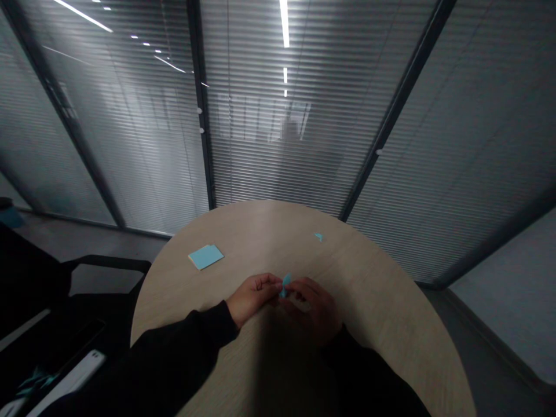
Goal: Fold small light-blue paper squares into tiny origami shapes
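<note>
Between my two hands, above the front part of the round table, is a small folded piece of light blue paper [285, 282]. My left hand [257, 294] pinches it from the left, thumb and fingers pressed together. From the right, the fingertips of my right hand [313, 304] close on the same paper; part of that hand lies in shadow. One end of the paper sticks up between the fingertips, and the rest is partly hidden by them. Farther back on the right lies another small blue folded paper piece [318, 237], apart from both hands.
A stack of blue paper sheets [206, 256] lies at the left of the wooden table [269, 231]. Black chair [108, 263] stands left of it, with a white phone-like object [82, 370] below. Glass panels with blinds [278, 162] rise behind the table.
</note>
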`<state>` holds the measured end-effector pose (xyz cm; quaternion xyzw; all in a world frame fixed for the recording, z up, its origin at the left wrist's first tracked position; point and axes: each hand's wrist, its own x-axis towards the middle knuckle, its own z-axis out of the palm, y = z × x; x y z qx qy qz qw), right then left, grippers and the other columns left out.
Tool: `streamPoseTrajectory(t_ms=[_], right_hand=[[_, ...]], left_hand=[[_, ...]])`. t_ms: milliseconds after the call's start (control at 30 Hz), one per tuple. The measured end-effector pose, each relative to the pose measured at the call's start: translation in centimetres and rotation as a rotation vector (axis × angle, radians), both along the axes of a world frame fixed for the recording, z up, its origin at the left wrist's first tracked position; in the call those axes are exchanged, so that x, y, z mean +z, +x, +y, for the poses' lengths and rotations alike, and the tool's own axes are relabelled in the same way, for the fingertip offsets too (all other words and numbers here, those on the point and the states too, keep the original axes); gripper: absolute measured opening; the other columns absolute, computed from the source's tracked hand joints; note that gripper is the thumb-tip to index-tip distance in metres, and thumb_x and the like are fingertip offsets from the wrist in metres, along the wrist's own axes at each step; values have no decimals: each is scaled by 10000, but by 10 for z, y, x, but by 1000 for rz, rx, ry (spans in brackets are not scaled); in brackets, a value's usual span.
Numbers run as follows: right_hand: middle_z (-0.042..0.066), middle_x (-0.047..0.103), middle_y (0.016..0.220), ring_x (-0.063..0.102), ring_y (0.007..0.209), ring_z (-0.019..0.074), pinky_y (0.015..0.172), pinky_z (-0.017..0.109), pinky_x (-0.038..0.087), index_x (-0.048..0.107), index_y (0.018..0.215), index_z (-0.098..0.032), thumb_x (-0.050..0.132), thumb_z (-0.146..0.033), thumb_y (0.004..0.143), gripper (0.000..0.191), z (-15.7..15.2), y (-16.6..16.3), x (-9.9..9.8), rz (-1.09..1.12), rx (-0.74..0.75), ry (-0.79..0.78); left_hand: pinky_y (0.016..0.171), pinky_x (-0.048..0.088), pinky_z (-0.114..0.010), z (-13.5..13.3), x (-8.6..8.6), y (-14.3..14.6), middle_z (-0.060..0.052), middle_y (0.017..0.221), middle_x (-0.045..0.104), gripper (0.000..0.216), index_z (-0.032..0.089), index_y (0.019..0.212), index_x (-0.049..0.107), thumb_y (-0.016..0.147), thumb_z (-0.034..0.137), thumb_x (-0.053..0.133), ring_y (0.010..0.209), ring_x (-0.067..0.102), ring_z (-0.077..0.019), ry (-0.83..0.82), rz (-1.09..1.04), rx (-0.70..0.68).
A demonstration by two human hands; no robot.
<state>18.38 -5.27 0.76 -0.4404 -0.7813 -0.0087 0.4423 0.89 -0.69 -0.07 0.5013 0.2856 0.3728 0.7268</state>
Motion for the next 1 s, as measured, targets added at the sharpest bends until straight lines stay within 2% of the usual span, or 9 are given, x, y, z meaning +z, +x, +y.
streamPoseTrajectory(t_ms=[133, 400, 533, 767, 1000], right_hand=[[66, 704, 783, 635, 706, 180, 668, 291, 516, 676, 870, -207, 549, -332, 918, 185, -1, 0, -1, -94, -3, 77], [58, 733, 786, 665, 701, 184, 664, 296, 517, 692, 885, -222, 607, -299, 889, 114, 0, 0, -8, -272, -35, 233], [53, 737, 822, 673, 744, 194, 697, 306, 524, 687, 916, -237, 635, -326, 872, 112, 1, 2, -11, -318, -62, 229], [71, 724, 803, 666, 732, 199, 666, 305, 529, 689, 899, -215, 617, -357, 883, 161, -1, 0, -6, -221, -72, 179], [79, 719, 815, 664, 750, 188, 698, 302, 540, 690, 910, -206, 505, -243, 929, 189, -3, -2, -2, -103, -27, 96]], left_hand=[[614, 385, -228, 0, 0, 0, -25, 720, 636, 410, 101, 869, 670, 697, 459, 771, 590, 512, -84, 15, 15, -18], [623, 387, -232, -1, 2, -1, -14, 703, 630, 389, 111, 840, 664, 698, 458, 767, 593, 515, -90, 0, 16, -19], [608, 381, -227, 0, -1, 0, -3, 678, 608, 392, 115, 820, 652, 697, 470, 763, 589, 510, -93, -1, 10, -5], [602, 378, -225, 2, -4, -1, -6, 702, 604, 418, 112, 859, 637, 725, 493, 741, 583, 501, -82, 36, 6, -31], [598, 410, -232, 3, -4, -2, -14, 737, 617, 436, 123, 930, 630, 724, 489, 747, 600, 533, -90, 78, 8, -64]])
